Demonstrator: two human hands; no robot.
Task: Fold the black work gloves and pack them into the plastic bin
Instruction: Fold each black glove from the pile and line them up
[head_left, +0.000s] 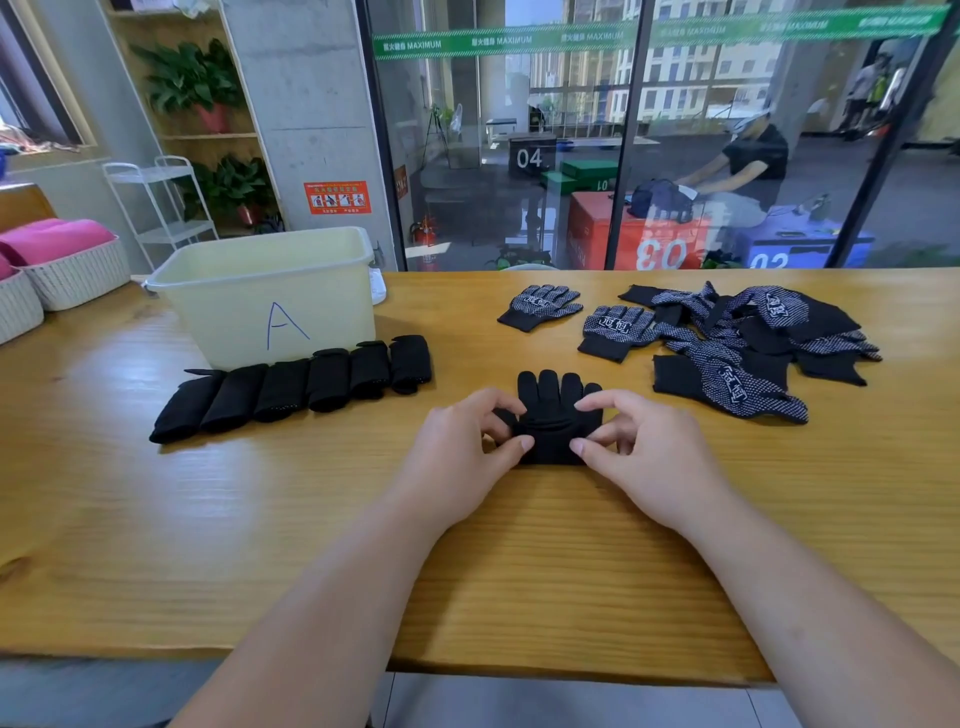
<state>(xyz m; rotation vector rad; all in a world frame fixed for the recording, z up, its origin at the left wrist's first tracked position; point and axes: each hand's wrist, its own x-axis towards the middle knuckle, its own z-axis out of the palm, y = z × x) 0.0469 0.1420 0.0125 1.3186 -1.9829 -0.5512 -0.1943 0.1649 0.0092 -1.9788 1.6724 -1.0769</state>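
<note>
We are folding one black glove on the wooden table, a little way in front of the plastic bin and off to its right. Our left hand pinches the left side of the glove near the cuff, with thumb and finger closed on the cloth. Our right hand pinches the right side the same way. The cuff end looks bunched up between our hands, and the glove fingers point away from us, flat on the table. So we think we are in the middle of rolling or folding this glove from the cuff up. Right in front of the bin lies a row of folded gloves, touching side by side. None of them are in the bin that we can see; we cannot see its bottom. Far to the right of the bin sits a pile of loose gloves, dotted side up. Next we need to keep both sides even and tight, so the fold does not pop open, then set it beside the row.
</note>
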